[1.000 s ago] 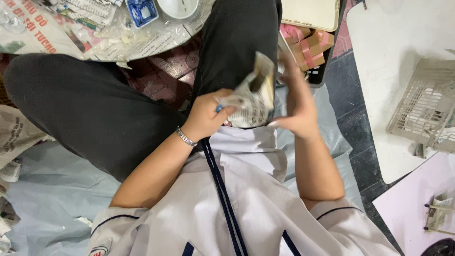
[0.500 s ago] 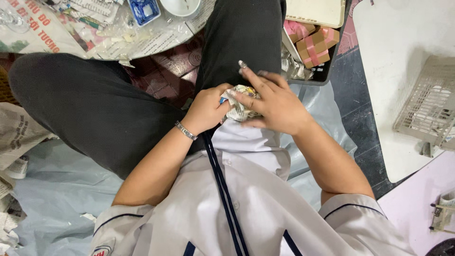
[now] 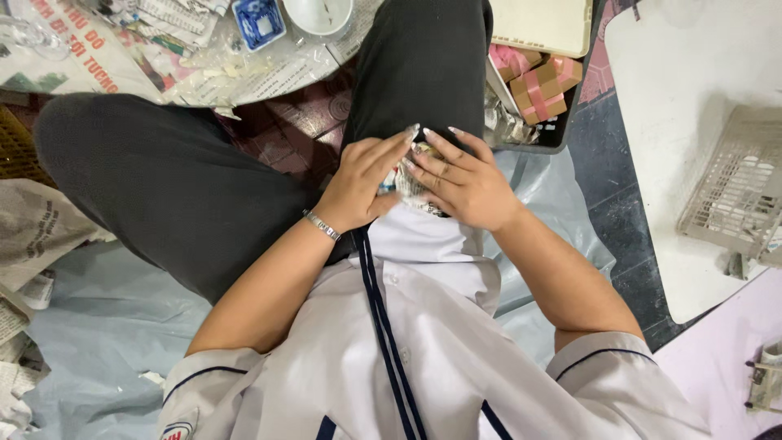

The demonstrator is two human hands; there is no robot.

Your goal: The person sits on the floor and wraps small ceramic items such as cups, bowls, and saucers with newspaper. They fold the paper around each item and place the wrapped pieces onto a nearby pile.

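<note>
Both hands, left hand [image 3: 356, 183] and right hand [image 3: 460, 181], close around a newspaper-wrapped bundle [image 3: 410, 181] on the lap; uneven pressure risks tearing the wrap.

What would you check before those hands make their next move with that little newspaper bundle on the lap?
1. Both hands on it: ok, left hand and right hand press the newspaper bundle.
2. Bundle supported: ok, it rests on the lap.
3. Wrap fully closed: cannot tell, fingers cover it.
4. What is inside: cannot tell.
5. Tray of small ribboned boxes close by: ok, beside the knee.
</note>
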